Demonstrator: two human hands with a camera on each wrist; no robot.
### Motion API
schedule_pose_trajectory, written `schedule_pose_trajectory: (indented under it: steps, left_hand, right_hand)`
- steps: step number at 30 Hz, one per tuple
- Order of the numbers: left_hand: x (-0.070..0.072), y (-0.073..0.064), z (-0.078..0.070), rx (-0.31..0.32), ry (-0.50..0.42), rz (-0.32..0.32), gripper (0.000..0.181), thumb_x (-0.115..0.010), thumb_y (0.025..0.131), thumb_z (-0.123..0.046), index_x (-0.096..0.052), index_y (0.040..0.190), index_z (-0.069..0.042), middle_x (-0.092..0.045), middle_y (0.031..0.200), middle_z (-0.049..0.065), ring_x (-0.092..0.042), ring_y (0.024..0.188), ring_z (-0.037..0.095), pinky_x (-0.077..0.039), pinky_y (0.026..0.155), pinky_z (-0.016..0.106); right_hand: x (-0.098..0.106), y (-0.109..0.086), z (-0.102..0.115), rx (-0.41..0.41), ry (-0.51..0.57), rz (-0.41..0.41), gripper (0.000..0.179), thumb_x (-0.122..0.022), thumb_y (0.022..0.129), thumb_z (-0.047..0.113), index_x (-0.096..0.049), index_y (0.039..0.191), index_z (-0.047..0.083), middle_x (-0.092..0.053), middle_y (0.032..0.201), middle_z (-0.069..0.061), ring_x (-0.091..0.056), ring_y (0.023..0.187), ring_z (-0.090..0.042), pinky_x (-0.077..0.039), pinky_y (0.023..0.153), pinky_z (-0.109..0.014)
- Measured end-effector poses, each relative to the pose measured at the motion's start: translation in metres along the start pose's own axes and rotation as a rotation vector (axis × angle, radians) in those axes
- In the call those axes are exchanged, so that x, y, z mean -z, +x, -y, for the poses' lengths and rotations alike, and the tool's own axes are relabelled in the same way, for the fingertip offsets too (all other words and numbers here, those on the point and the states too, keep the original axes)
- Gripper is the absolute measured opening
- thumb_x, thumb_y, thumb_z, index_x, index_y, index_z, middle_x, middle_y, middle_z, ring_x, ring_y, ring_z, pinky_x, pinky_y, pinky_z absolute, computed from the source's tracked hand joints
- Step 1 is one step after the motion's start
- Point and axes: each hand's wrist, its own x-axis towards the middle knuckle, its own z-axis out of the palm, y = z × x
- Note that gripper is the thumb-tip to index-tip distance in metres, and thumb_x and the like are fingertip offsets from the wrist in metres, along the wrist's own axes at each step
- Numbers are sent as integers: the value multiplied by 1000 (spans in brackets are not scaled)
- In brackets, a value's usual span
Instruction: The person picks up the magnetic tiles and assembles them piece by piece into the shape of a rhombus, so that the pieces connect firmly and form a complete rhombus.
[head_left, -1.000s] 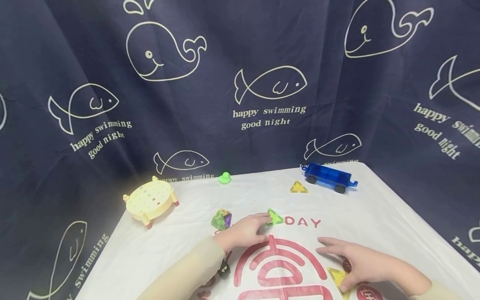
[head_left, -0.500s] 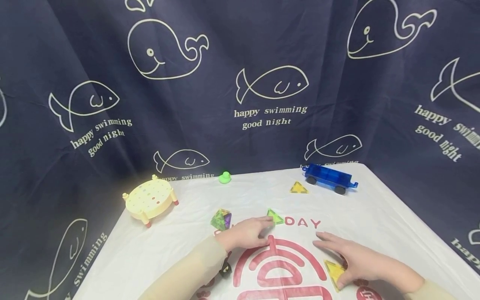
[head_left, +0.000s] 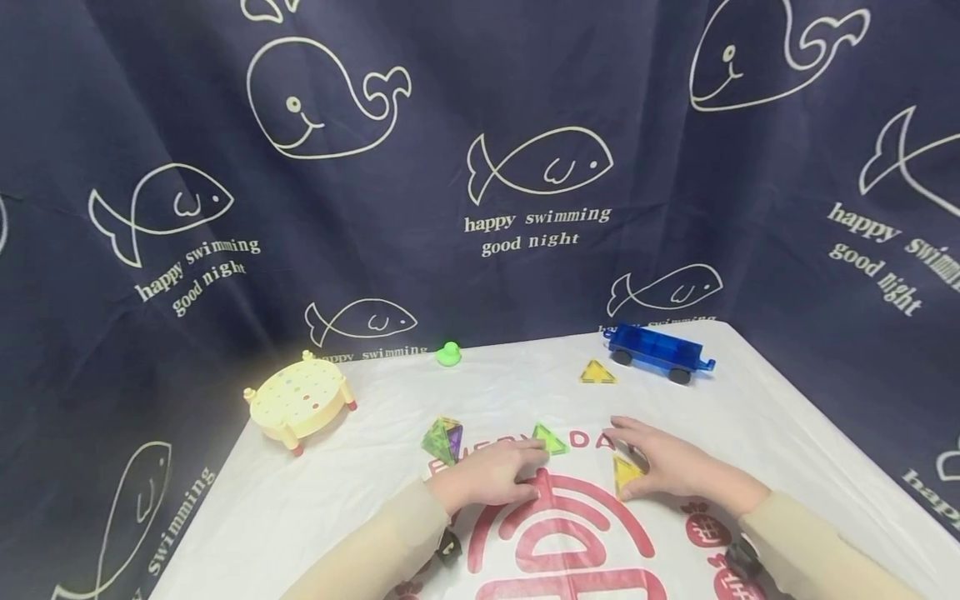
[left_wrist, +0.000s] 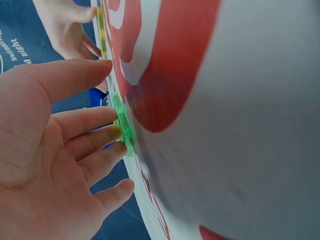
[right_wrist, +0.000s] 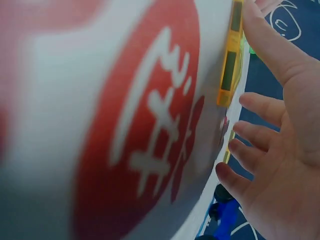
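Note:
My left hand rests on the tablecloth, its fingertips touching a translucent green triangular magnetic tile. In the left wrist view, the fingers reach to the edge of this green tile while the thumb stays apart from it. To the right, my right hand has its thumb on a yellow triangular magnetic tile lying flat on the cloth. The right wrist view shows the thumb tip at one end of the yellow tile, with the other fingers extended, not curled round it.
A small multicoloured tile pyramid stands left of the green tile. Farther back are another yellow triangular tile, a blue wheeled car base and a green toy duck. A round cream toy with legs sits at the left.
My right hand has moved forward and left, sliding the yellow tile across the cloth towards the green one. The left hand has barely moved and stays by the green tile.

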Motion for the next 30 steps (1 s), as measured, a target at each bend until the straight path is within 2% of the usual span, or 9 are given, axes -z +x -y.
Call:
schedule_pose_trajectory:
  steps: [4, 7, 14, 22, 24, 27, 30]
  left_hand:
    - [0, 0, 3, 1, -4, -17, 53, -69, 95, -31, -59, 143, -9, -48, 154, 8, -44, 142, 21, -34, 116, 32]
    - [1, -1, 4, 16, -9, -17, 53, -69, 95, -30, -59, 143, -9, -48, 154, 7, -43, 143, 20, -34, 117, 32]
    - [5, -2, 2, 31, -14, -8, 52, -69, 95, -32, -61, 141, -9, -49, 154, 6, -44, 142, 19, -35, 116, 32]
    - [1, 1, -2, 30, -9, 13, 52, -69, 96, -33, -60, 142, -10, -49, 154, 5, -44, 142, 19, -36, 115, 33]
    - [0, 2, -2, 35, -12, 14, 53, -68, 96, -34, -60, 143, -10, -48, 155, 5, -43, 143, 18, -35, 116, 33]
    - [-1, 3, 0, 31, -8, 7, 53, -68, 96, -35, -60, 142, -10, -48, 155, 5, -44, 142, 19, -35, 116, 33]
    - [-4, 3, 1, 21, -8, 0, 53, -69, 96, -35, -60, 142, -10, -48, 155, 7, -45, 142, 20, -36, 115, 33]
  right_hand:
    - [1, 11, 2, -42, 7, -3, 94, -84, 75, 56, -53, 145, 1, -39, 155, -28, -36, 141, -50, -35, 110, -65]
    - [3, 14, 2, -32, 11, 14, 89, -84, 77, 54, -55, 144, 3, -40, 154, -28, -37, 141, -50, -36, 110, -65]
    - [14, 8, 0, -23, 131, 95, 69, -88, 78, 25, -61, 140, 11, -39, 156, -26, -33, 142, -52, -31, 111, -67]
    - [10, 4, 3, -32, 102, 66, 61, -87, 77, 10, -65, 134, 12, -44, 150, -29, -37, 138, -53, -37, 108, -66]
    - [9, 7, 4, -18, 79, 38, 59, -89, 75, 9, -67, 129, 12, -51, 142, -25, -44, 132, -49, -41, 105, -65]
    - [6, 15, 5, -20, 44, -13, 56, -90, 72, 9, -67, 123, 10, -61, 122, -13, -56, 112, -34, -49, 98, -57]
    - [5, 23, 6, -50, 37, -49, 58, -91, 71, 9, -64, 123, 6, -62, 104, -3, -57, 92, -22, -53, 86, -47]
